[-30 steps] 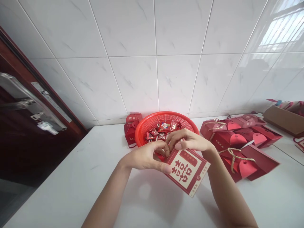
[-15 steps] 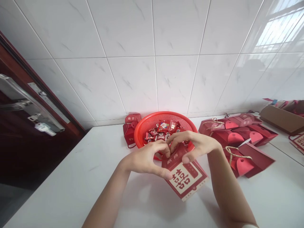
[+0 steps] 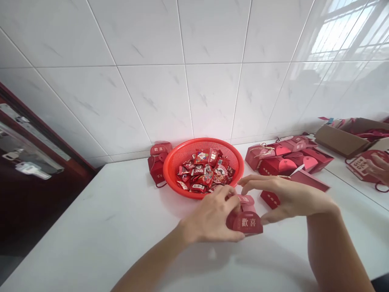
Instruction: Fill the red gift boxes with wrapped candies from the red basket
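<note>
A small red paper gift box with pale characters on its front flap stands just above or on the white table in front of me. My left hand is closed round its left side, the thumb low along the front. My right hand arches over the right side with fingers stretched and apart; its thumb tip is at the box's right edge, and I cannot tell whether it touches. Right behind the box is a red plastic basket holding many wrapped candies.
Another red gift box stands left of the basket. Several red boxes lie to the right, some with rope handles. Farther right are a brown carton and another person's hand at a red box. A tiled wall rises behind.
The gift box has turned from its large printed face to upright, with its flaps showing. My right hand has loosened and spread. The view has shifted right, and another person's hand has appeared.
</note>
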Tool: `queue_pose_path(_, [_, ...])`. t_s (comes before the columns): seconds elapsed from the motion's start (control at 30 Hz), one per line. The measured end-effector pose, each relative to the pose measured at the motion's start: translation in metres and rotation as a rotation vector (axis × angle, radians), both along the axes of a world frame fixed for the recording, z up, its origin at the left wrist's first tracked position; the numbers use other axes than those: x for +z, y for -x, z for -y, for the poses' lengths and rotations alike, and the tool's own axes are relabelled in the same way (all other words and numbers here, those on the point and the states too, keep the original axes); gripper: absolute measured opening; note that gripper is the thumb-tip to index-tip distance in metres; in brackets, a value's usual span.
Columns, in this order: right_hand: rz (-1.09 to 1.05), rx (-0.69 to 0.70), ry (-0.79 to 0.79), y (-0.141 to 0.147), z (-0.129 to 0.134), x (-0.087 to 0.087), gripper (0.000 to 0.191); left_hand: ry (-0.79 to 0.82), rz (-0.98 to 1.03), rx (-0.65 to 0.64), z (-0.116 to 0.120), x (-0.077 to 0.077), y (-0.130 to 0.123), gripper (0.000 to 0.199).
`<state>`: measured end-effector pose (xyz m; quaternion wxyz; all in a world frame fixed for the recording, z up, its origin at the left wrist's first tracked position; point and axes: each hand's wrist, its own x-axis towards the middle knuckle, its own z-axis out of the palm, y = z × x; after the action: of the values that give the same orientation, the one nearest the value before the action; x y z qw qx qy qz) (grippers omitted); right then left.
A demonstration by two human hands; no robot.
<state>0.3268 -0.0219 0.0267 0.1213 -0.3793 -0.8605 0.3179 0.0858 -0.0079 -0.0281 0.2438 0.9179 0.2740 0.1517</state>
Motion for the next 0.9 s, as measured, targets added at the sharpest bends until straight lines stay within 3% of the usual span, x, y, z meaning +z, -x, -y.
queue_pose_path(0.1, [0.048,-0.165,0.028,-0.003,0.009,-0.001,0.038,-0.101,0.052,0.019,0.003,-0.023,-0.016,0.041])
queue_pose_path(0.17, [0.064,-0.166,-0.018,-0.001,0.014,0.0,0.031,-0.119,0.063,0.028,0.003,-0.035,-0.023,0.041])
queue_pose_path(0.27, [0.065,-0.017,-0.064,0.01,0.023,0.002,0.027,-0.114,0.012,0.012,0.001,-0.043,-0.026,0.039])
queue_pose_path(0.37, [0.041,0.213,-0.056,0.031,0.032,-0.006,0.031,-0.06,-0.03,-0.023,-0.002,-0.04,-0.022,0.027])
queue_pose_path(0.53, [0.265,0.635,-0.053,0.089,0.043,-0.054,0.034,0.017,-0.015,-0.059,-0.005,-0.029,-0.016,0.023])
queue_pose_path(0.63, [0.419,0.682,-0.098,0.122,0.046,-0.088,0.032,0.027,0.033,-0.068,-0.003,-0.029,-0.018,0.023])
queue_pose_path(0.77, [0.248,0.718,-0.085,0.147,0.047,-0.121,0.011,0.035,0.111,-0.065,0.001,-0.034,-0.029,0.022])
queue_pose_path(0.83, [0.206,0.713,-0.105,0.15,0.048,-0.128,0.01,0.029,0.133,-0.062,0.002,-0.038,-0.037,0.022])
queue_pose_path(0.9, [0.191,0.721,-0.142,0.142,0.05,-0.124,0.011,0.023,0.149,-0.058,0.002,-0.042,-0.045,0.024])
